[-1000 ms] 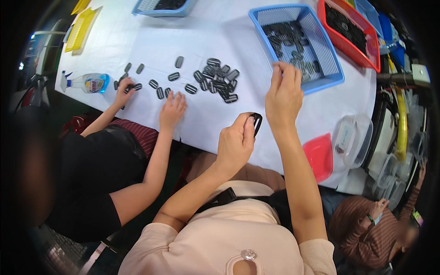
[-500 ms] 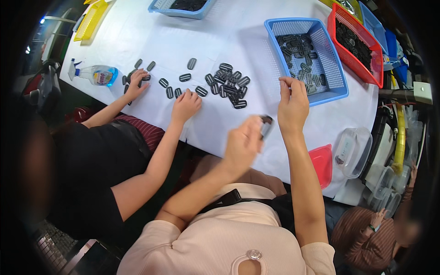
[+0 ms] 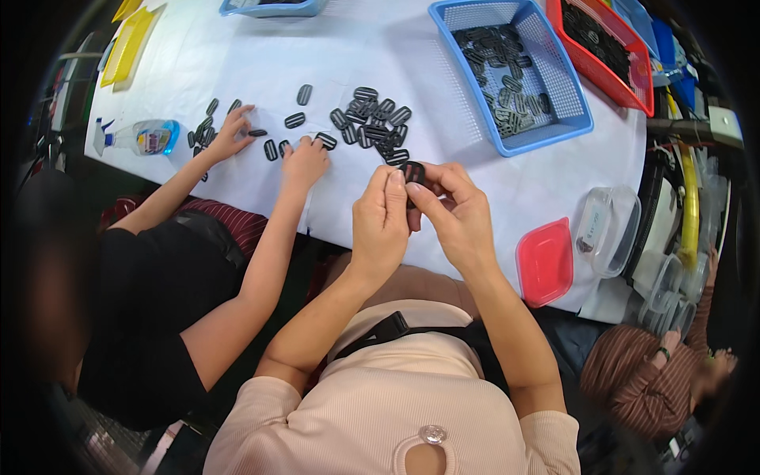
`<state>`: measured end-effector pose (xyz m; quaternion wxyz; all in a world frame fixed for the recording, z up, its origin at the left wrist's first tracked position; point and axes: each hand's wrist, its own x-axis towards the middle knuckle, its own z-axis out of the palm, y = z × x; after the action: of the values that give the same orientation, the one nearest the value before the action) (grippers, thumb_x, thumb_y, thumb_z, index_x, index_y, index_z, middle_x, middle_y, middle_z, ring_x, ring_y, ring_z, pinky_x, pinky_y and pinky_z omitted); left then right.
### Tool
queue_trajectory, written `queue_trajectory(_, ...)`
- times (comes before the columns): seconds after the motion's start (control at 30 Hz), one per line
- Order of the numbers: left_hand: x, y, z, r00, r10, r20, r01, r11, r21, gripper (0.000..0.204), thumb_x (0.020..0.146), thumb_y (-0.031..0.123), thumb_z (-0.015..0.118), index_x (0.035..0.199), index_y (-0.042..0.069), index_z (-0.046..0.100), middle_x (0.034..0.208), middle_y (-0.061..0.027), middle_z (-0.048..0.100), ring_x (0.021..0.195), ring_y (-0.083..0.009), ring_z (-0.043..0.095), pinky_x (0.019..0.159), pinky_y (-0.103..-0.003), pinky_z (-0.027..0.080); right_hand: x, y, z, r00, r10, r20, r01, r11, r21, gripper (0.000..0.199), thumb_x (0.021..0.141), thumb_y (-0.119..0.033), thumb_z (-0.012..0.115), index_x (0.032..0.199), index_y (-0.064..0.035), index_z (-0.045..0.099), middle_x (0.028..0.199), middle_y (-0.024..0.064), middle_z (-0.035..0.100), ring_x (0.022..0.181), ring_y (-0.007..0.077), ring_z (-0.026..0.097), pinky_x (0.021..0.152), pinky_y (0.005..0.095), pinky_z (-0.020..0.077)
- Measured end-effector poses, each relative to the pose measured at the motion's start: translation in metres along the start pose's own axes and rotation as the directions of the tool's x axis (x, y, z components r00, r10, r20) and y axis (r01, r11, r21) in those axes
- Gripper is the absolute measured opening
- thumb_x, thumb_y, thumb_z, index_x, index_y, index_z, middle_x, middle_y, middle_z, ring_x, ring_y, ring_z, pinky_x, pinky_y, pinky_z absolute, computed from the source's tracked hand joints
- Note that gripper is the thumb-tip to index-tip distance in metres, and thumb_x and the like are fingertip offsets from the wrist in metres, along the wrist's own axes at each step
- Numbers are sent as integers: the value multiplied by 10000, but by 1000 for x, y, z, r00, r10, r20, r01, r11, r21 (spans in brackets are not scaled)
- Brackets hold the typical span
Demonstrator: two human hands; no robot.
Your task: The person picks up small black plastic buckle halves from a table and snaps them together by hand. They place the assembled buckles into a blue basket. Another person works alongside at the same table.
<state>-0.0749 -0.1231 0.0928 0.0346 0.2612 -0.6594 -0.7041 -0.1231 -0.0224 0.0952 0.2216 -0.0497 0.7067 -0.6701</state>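
Observation:
Both my hands are together above the near edge of the white table, closed on one black slide buckle (image 3: 412,171). My left hand (image 3: 380,218) pinches its left side, and my right hand (image 3: 459,214) grips its right side with thumb and fingers. Part of the buckle is hidden behind my fingers. Just beyond my hands lies a loose pile of similar black buckles (image 3: 370,119). To the right of the pile stands a blue mesh basket (image 3: 546,142) with many more buckles inside.
At left, a co-worker's hands (image 3: 305,165) handle scattered buckles, near a spray bottle (image 3: 150,138) lying down. A red basket (image 3: 609,89) of black pieces stands at far right. A red lid (image 3: 546,261) and clear container (image 3: 613,229) lie at right; a yellow basket (image 3: 125,51) is far left.
My right hand has come left from the blue basket's edge to meet my left hand, and both now grip the buckle. The view has shifted slightly.

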Motion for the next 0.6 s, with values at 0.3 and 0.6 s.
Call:
queue_trajectory(0.3, -6, -17, 19, 985, 171, 25, -173, 961, 218, 256, 985, 181, 368, 790, 38, 453, 504, -6, 457, 431, -54, 421, 390, -242, 319, 10, 21, 3, 960, 147, -237, -133, 988, 74, 162, 828, -136, 643, 761, 11, 636, 707, 38, 501, 582, 118, 450, 511, 259, 357)
queue_trajectory(0.6, 29, -2, 19, 957, -286, 38, 288, 941, -176, 299, 995, 231, 341, 820, 63, 516, 527, 36, 434, 419, -18, 359, 368, -184, 284, 20, 25, -11, 992, -124, -5, 123, 992, -27, 265, 839, -89, 579, 1087, 3, 582, 960, 131, 503, 777, 199, 567, 587, 279, 476)
